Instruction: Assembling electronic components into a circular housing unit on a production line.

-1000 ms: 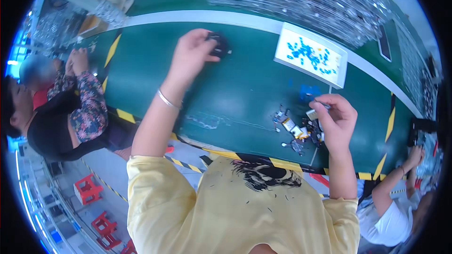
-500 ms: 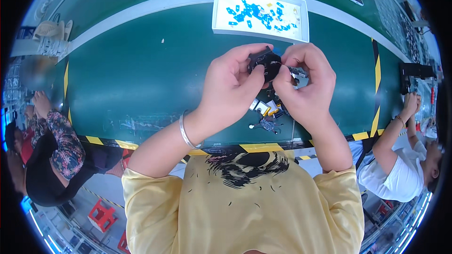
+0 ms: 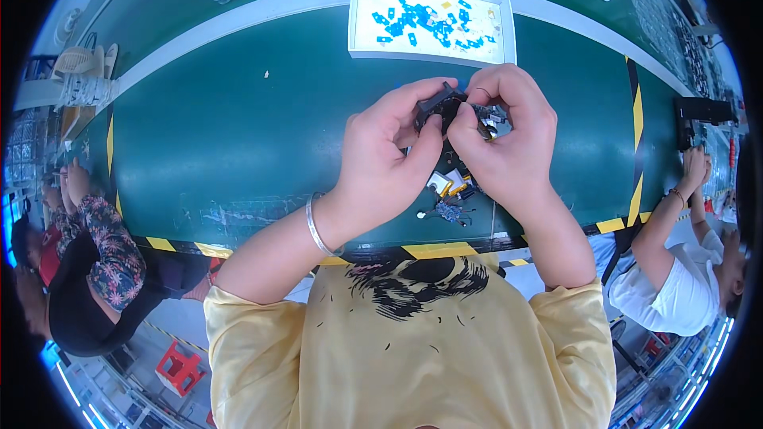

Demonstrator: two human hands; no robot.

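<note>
Black casing (image 3: 435, 104) sits gripped in the left hand (image 3: 387, 133), steadied, I'd judge, for the right hand (image 3: 520, 133) pinching small electronics (image 3: 493, 117) alongside.

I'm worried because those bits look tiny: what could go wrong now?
The black part in the left hand might slip, or be nudged by the right hand close beside it. The loose electronic parts lie near the edge of the green table, so a bump might knock some off.
</note>
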